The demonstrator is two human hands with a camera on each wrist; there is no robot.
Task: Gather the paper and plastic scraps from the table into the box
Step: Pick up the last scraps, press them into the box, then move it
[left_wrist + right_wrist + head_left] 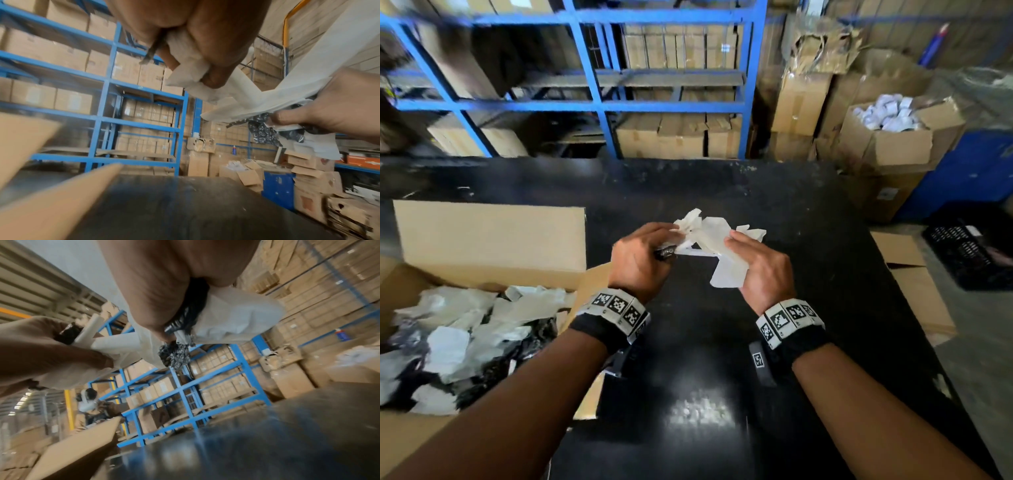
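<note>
White crumpled scraps [710, 240], black bits

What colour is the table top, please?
Black and glossy table top, seen best in the head view.

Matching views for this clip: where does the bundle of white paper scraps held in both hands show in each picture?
Head: white paper scraps centre, between both hands above the black table.
Left wrist: upper right.
Right wrist: upper centre.
Shared landmark: blue shelving.
</note>
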